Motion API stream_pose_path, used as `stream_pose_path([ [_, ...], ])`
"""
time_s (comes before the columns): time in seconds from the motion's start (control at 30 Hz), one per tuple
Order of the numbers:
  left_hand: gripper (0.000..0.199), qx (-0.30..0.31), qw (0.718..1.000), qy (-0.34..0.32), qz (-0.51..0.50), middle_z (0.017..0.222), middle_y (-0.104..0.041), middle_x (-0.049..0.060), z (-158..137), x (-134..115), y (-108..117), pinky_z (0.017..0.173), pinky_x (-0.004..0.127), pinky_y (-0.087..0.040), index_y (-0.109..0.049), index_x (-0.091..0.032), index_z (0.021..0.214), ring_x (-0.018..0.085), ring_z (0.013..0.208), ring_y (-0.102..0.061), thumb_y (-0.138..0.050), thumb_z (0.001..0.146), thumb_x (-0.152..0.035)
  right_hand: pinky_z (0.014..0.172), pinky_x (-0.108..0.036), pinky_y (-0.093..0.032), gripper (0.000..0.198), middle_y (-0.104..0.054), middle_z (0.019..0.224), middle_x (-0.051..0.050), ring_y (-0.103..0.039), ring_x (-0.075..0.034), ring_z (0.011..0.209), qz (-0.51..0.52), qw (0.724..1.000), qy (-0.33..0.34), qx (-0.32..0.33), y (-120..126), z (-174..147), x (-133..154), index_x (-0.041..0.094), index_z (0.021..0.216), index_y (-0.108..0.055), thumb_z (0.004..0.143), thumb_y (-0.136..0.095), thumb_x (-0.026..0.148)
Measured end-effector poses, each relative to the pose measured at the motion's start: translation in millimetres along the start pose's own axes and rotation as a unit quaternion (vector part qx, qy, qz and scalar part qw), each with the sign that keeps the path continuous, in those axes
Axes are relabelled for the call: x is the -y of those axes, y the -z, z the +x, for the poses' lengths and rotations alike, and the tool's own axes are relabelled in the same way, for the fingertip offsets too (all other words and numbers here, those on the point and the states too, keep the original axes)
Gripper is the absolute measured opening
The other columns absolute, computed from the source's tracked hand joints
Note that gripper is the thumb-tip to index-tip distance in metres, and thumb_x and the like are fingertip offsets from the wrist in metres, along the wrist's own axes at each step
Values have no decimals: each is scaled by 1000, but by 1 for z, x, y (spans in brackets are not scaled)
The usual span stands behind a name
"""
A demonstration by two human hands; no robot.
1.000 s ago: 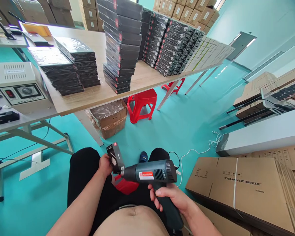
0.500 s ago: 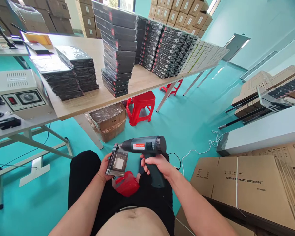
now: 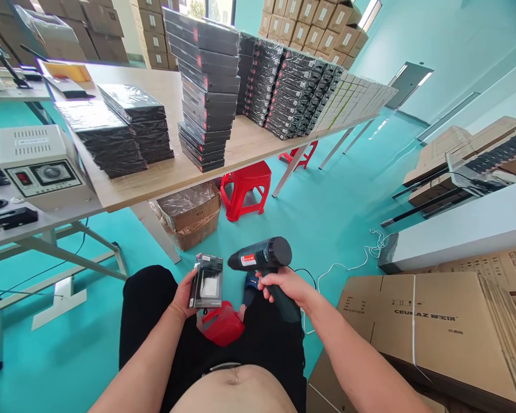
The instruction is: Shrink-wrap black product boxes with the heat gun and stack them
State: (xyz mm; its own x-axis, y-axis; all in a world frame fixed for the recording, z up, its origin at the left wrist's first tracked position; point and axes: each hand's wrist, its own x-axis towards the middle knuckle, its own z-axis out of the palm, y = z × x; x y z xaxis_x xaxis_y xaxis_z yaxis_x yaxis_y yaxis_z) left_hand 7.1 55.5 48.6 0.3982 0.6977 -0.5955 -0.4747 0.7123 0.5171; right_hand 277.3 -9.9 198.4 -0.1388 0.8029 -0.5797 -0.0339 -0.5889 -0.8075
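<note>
My left hand [image 3: 184, 293] grips a small black box [image 3: 206, 281] by its left side; a pale device picture shows on its front. In my right hand [image 3: 289, 285] is a dark heat gun [image 3: 262, 255] with an orange-red label, held by its handle. Its nozzle points left toward the box, with a gap between them. Both things are above my lap. Below the box, a red plastic stool seat [image 3: 223, 326] shows between my legs.
A wooden table [image 3: 155, 183] ahead carries stacks of black boxes [image 3: 208, 92], some film-wrapped. Left stands a beige control unit [image 3: 38, 166]. A red stool [image 3: 247, 186] and an open carton [image 3: 189, 215] are under the table edge. Large cartons [image 3: 395, 321] stand at my right; a white cable [image 3: 348, 267] crosses the floor.
The heat gun's nozzle has moved right, away from the box, and the gun has turned slightly. The box has tilted a little in my left hand.
</note>
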Motion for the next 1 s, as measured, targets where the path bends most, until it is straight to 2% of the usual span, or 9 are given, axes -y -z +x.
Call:
stream_pose_path([
  [0.13,30,-31,989,33,-138,83,-68,6,12,5,7,77,45,-53,-59,-18,94,24,77,-66,-64,75,-41,45,-23,-47,31,-67,75,-6,-60,-14,54,21,994,-51,99,14,-24,-20,10,97,-63,69,-61,22],
  [0.2,29,-44,985,41,-165,81,-65,7,20,7,12,73,47,-54,-56,-18,86,26,77,-65,-61,76,-45,46,-22,-46,33,-66,77,-7,-61,-14,55,73,990,-48,109,8,-33,-30,10,100,-63,70,-59,23],
  [0.33,29,-78,980,45,-178,79,-59,6,30,11,19,65,47,-55,-47,-20,78,25,72,-63,-54,78,-48,49,-23,-48,32,-66,81,-7,-61,-13,59,135,988,4,72,-22,-31,-43,11,102,-63,72,-60,23],
  [0.43,30,-94,974,50,-198,88,-57,8,31,11,19,67,51,-55,-46,-21,83,29,83,-64,-53,78,-50,52,-25,-49,32,-66,82,-6,-61,-14,60,134,990,35,23,-35,-22,-47,12,101,-64,72,-63,24],
  [0.53,36,-86,971,62,-214,96,-56,13,28,10,18,70,51,-55,-47,-20,89,33,94,-62,-55,76,-52,52,-26,-49,30,-66,80,-6,-61,-14,60,117,992,28,-22,-34,-20,-48,12,99,-65,71,-63,25],
  [0.67,31,-83,975,40,-203,86,-57,9,27,10,19,61,45,-57,-47,-20,84,28,79,-64,-54,78,-49,50,-25,-47,32,-67,81,-8,-61,-14,58,109,993,1,40,-35,-25,-44,11,99,-65,70,-64,23],
  [0.73,30,-78,976,26,-201,85,-57,9,28,10,20,60,45,-57,-47,-20,82,28,77,-64,-54,78,-49,49,-25,-47,32,-67,82,-8,-60,-14,57,121,992,11,36,-37,-26,-43,11,99,-65,69,-64,22],
  [0.87,36,-69,973,40,-218,100,-56,13,27,10,21,71,52,-56,-45,-20,85,36,97,-62,-59,73,-50,50,-24,-48,29,-66,80,-6,-60,-13,59,163,984,17,-67,-26,-22,-46,12,98,-64,72,-62,24],
  [1.0,36,-80,971,32,-224,103,-55,13,27,10,20,75,53,-55,-43,-20,84,37,102,-60,-61,73,-49,49,-24,-48,28,-66,79,-6,-60,-14,59,142,989,2,-38,-9,-26,-52,11,98,-64,74,-60,24],
])
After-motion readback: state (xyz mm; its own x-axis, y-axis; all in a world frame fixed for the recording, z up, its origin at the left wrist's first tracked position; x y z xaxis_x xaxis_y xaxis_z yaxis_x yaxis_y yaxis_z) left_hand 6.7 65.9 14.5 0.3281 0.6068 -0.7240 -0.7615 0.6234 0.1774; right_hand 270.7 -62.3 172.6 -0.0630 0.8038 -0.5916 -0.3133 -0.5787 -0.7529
